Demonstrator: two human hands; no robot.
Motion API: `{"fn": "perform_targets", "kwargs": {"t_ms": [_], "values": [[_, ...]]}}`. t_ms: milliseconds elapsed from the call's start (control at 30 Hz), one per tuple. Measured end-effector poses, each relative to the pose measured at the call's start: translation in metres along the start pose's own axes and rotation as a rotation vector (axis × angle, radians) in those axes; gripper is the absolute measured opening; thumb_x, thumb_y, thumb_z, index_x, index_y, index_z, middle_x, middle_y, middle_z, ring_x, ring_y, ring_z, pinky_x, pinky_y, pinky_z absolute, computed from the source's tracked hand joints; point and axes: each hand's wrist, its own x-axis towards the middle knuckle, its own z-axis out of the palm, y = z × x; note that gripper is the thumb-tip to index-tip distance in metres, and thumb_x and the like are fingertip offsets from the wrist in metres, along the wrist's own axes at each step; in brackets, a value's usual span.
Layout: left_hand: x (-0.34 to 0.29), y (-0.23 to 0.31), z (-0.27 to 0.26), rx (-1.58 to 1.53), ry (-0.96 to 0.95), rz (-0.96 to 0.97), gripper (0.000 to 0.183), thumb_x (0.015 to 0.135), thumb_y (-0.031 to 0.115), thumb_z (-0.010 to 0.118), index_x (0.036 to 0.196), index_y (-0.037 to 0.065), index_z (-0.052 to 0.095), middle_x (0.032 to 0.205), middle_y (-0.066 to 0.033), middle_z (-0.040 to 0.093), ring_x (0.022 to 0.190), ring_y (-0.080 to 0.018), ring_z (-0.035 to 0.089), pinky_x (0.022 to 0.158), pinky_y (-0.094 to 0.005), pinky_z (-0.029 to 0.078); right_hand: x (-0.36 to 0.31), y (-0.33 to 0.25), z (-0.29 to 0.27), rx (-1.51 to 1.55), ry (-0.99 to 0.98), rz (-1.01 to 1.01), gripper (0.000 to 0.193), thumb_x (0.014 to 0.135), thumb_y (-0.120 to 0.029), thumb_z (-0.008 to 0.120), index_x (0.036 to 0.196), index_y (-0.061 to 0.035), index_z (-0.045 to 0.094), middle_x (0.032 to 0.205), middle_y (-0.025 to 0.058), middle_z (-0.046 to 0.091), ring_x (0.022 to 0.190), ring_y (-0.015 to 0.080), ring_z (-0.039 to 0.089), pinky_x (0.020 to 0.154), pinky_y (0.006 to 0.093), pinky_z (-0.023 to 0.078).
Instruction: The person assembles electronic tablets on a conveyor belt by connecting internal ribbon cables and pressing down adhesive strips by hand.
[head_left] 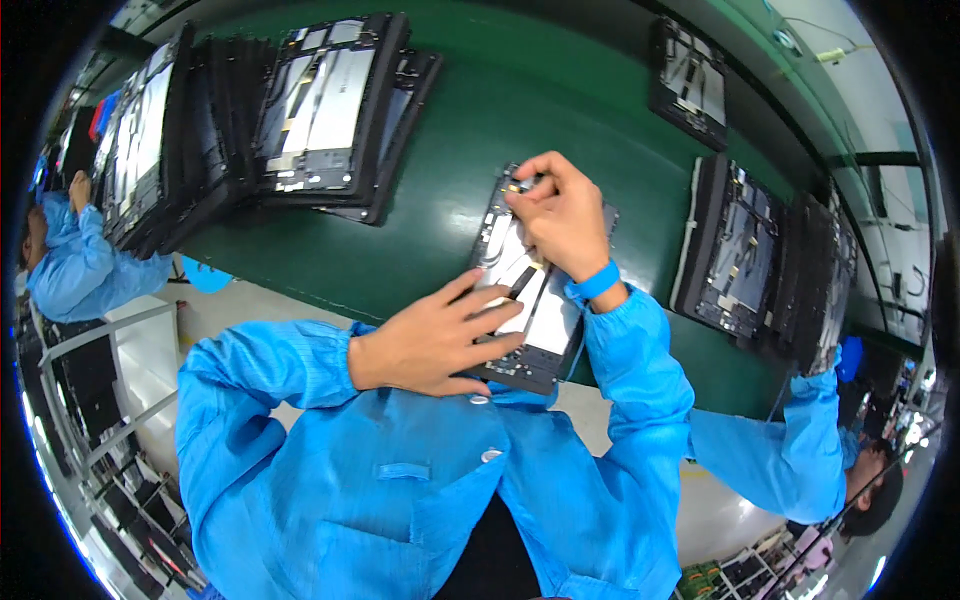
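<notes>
In front of me on the green workbench (pixel 440 220) lies an opened tablet (pixel 546 322), with its silver battery, flat cables and black frame exposed. My left hand (pixel 440 335) rests on its left side, fingers spread over the battery area and the thumb near the lower edge. My right hand (pixel 562 215) is over the upper part, thumb and forefinger pinched together at the tablet's top end. Whatever is between those fingertips is too small to make out. A blue wrist strap (pixel 594 283) circles my right wrist.
At the left stand stacks of similar opened tablets (pixel 320 110) in black trays. Another tablet (pixel 690 80) lies at the far right, and a further stack (pixel 740 250) is nearer on the right. People in blue sleeves (pixel 80 265) sit on both sides.
</notes>
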Motion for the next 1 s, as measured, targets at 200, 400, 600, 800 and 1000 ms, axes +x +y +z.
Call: {"fn": "perform_targets", "kwargs": {"t_ms": [200, 400, 600, 800, 1000], "values": [[0.011, 0.0, -0.002, 0.193, -0.101, 0.013, 0.076, 0.089, 0.056, 0.081, 0.15, 0.013, 0.063, 0.163, -0.0189, 0.053, 0.153, -0.0459, 0.046, 0.131, -0.0659, 0.032, 0.035, -0.016, -0.048, -0.233, 0.046, -0.23, 0.059, 0.085, -0.023, 0.093, 0.136, -0.0088, 0.068, 0.109, 0.0148, 0.075, 0.092, 0.029, 0.075, 0.082, 0.0416, 0.059], [0.071, -0.076, -0.012, 0.322, 0.186, -0.23, 0.075, 0.085, 0.038, 0.08, 0.153, 0.011, 0.062, 0.165, -0.0206, 0.054, 0.156, -0.0449, 0.047, 0.128, -0.0636, 0.037, 0.093, 0.033, -0.13, -0.972, 0.473, 0.006, 0.076, 0.083, -0.031, 0.092, 0.152, -0.0187, 0.062, 0.153, 0.0249, 0.053, 0.135, 0.0524, 0.054, 0.112, 0.0617, 0.051], [0.151, -0.212, -0.012, 0.39, 0.606, -0.456, 0.069, 0.093, 0.026, 0.074, 0.158, 0.008, 0.058, 0.168, -0.02, 0.053, 0.157, -0.0419, 0.047, 0.124, -0.0607, 0.043, 0.151, 0.081, -0.136, -0.896, 0.538, 0.015, 0.074, 0.093, -0.044, 0.087, 0.158, -0.0231, 0.059, 0.158, 0.0234, 0.05, 0.152, 0.0685, 0.031, 0.115, 0.084, 0.038], [0.202, -0.281, -0.025, 0.471, 0.806, -0.639, 0.068, 0.094, 0.016, 0.074, 0.158, 0.003, 0.054, 0.159, -0.0275, 0.057, 0.15, -0.0491, 0.05, 0.123, -0.0586, 0.043, 0.191, 0.104, -0.165, -1.743, 0.364, -0.313, 0.048, 0.114, -0.037, 0.046, 0.156, -0.0164, 0.054, 0.126, 0.0385, 0.071, 0.101, 0.0636, 0.074, 0.078, 0.0817, 0.058], [0.156, -0.145, 0.003, 0.243, 0.858, -0.419, 0.061, 0.095, 0.003, 0.067, 0.155, 0.0, 0.057, 0.156, -0.0259, 0.058, 0.15, -0.0451, 0.05, 0.126, -0.0532, 0.039, 0.19, 0.071, -0.2, -1.358, 0.522, -0.321, 0.019, 0.093, -0.024, 0.074, 0.108, -0.0129, 0.074, 0.106, 0.0135, 0.077, 0.094, 0.0386, 0.078, 0.073, 0.0585, 0.062]]}}
